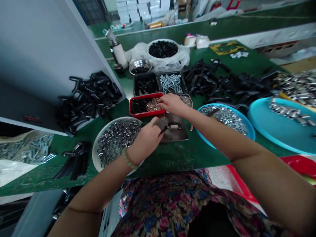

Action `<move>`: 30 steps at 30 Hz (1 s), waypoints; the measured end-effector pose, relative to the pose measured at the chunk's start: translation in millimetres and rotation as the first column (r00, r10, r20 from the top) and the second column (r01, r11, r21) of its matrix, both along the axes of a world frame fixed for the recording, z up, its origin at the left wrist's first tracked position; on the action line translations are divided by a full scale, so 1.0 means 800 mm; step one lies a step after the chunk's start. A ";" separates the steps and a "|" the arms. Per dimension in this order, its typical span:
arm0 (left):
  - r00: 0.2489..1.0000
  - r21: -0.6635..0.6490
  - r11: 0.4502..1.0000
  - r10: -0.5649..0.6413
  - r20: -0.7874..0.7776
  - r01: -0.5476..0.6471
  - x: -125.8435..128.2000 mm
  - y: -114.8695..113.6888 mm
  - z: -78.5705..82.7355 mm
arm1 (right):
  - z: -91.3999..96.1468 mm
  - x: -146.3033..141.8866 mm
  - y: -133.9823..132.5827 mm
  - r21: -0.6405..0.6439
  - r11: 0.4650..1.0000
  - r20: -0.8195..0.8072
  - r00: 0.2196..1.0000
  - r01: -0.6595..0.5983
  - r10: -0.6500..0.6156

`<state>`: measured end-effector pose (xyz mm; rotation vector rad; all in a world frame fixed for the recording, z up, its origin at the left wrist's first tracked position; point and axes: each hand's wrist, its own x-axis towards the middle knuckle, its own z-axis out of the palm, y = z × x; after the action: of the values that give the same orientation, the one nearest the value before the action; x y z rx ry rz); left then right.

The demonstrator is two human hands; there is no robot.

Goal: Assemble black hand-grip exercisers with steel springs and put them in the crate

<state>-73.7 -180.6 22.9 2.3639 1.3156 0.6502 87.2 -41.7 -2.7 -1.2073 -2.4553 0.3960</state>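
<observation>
My left hand (148, 136) is closed around a dark part with a metal coil spring (174, 127) at its far end, held over a flat metal plate (176, 135). Most of that part is hidden by the fingers. My right hand (172, 103) reaches over the right end of a red tray (147, 115). Its bent fingertips come together at small copper-coloured pieces (153, 104); whatever is between them is too small to make out. Small black pieces (140, 106) fill the tray's left side.
A white bowl of metal rings (118, 138) stands left, and a blue basin of small metal parts (228, 120) right. Behind are a black bin of screws (171, 83) and piled black handles (219, 82). A grey cabinet wall (49, 49) rises on the left.
</observation>
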 end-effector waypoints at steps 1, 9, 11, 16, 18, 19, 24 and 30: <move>0.993 0.026 0.999 -0.045 -0.105 0.048 0.007 -0.001 -0.010 | 0.001 -0.012 0.023 0.061 0.998 0.212 0.977 -0.036 0.022; 0.868 0.101 0.995 0.051 -0.495 -0.001 -0.001 0.090 -0.038 | -0.018 -0.047 0.068 0.097 0.984 0.568 0.820 -0.149 0.069; 0.833 0.165 0.970 0.236 -0.500 -0.176 -0.016 0.144 -0.033 | -0.017 -0.041 0.068 0.139 0.981 0.524 0.850 -0.137 0.044; 0.815 0.028 0.984 0.162 -0.556 -0.177 -0.021 0.219 -0.046 | 0.000 -0.006 0.042 0.138 0.990 0.177 0.984 -0.024 -0.001; 0.830 0.024 0.985 0.158 -0.535 -0.172 -0.016 0.222 -0.055 | -0.001 0.022 0.012 0.028 1.000 -0.007 1.000 0.006 -0.006; 0.839 0.021 0.986 0.149 -0.524 -0.162 -0.015 0.220 -0.058 | -0.005 0.037 -0.006 -0.042 0.999 -0.074 0.997 0.010 -0.013; 0.864 0.057 0.991 0.134 -0.485 -0.121 -0.014 0.215 -0.062 | -0.041 0.097 -0.074 -0.339 0.935 -0.091 0.985 0.105 -0.144; 0.839 0.077 0.992 0.124 -0.531 -0.098 -0.011 0.210 -0.051 | -0.060 0.106 -0.092 -0.244 0.969 0.195 0.981 0.050 -0.002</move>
<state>-82.6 -12.9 -18.3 2.6321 1.6824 0.0286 171.9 -115.6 -50.5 -1.4387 -2.6103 0.6208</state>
